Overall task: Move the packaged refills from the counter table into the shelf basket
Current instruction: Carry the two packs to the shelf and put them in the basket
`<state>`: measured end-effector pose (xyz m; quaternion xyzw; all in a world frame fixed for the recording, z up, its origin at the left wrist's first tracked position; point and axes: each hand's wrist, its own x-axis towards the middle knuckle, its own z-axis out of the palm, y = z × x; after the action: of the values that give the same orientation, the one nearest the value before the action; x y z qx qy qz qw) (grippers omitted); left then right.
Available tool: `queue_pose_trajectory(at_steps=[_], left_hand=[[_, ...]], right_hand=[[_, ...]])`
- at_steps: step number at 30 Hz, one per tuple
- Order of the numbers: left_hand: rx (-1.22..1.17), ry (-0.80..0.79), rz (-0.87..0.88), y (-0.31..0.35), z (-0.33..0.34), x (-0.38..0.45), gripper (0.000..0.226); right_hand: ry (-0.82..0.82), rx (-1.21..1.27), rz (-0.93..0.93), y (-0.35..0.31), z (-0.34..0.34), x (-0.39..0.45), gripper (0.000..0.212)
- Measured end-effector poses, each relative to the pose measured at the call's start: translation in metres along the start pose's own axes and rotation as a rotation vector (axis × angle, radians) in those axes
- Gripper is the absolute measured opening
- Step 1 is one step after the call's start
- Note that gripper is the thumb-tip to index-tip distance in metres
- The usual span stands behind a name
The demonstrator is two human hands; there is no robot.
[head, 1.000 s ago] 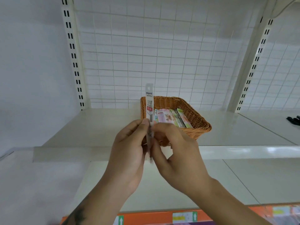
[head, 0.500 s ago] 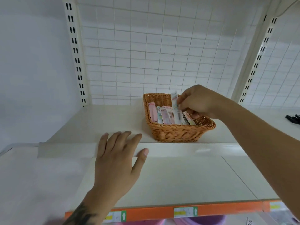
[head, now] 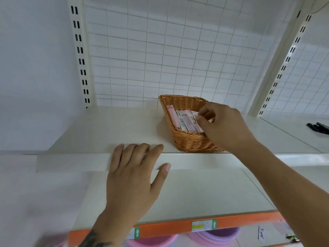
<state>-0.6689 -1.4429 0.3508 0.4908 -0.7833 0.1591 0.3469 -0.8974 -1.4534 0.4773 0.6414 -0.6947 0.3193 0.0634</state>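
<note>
A brown wicker basket (head: 185, 141) stands on the upper white shelf, against the wire-grid back. Several packaged refills (head: 184, 120), pink and pale, lie side by side in it. My right hand (head: 224, 125) reaches into the basket's right half with curled fingers that pinch the end of a white refill pack among the others. That hand and its wrist hide the basket's right side. My left hand (head: 133, 175) rests flat, fingers spread, on the front lip of the upper shelf, left of the basket, and holds nothing.
A lower white shelf (head: 204, 193) with an orange price strip (head: 169, 228) runs across the front. Pink and purple tubs (head: 213, 237) sit below it. A black object (head: 318, 127) lies on the neighbouring shelf at the far right. Slotted uprights frame the bay.
A second ago both hands held one refill pack upright in front of the basket. My left hand let go and settled on the shelf lip. My right hand carried the pack down into the basket.
</note>
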Motion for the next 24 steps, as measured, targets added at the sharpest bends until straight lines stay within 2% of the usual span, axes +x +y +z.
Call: queue_pose_trajectory(at_steps=[3, 5, 9, 15, 19, 24], left_hand=[[-0.005, 0.014, -0.015, 0.002, 0.002, -0.001, 0.047], [-0.011, 0.014, -0.024, 0.005, 0.001, -0.002, 0.046], [0.026, -0.028, -0.044, 0.01, -0.004, -0.005, 0.048], [0.187, -0.164, -0.134, 0.015, -0.024, -0.036, 0.06], [0.169, -0.258, -0.381, 0.045, -0.048, -0.083, 0.067], [0.242, -0.319, -0.509, 0.095, -0.077, -0.172, 0.065]], right_hand=[[0.264, 0.031, -0.255, 0.007, 0.019, -0.041, 0.034], [0.294, -0.024, -0.364, 0.017, 0.03, -0.059, 0.042], [0.225, -0.272, -0.439, 0.034, 0.04, -0.078, 0.064], [0.119, -0.248, -0.447, 0.055, 0.027, -0.102, 0.069], [0.026, -0.116, -0.487, 0.07, 0.022, -0.134, 0.072], [-0.171, 0.151, -0.58, 0.073, 0.041, -0.192, 0.076]])
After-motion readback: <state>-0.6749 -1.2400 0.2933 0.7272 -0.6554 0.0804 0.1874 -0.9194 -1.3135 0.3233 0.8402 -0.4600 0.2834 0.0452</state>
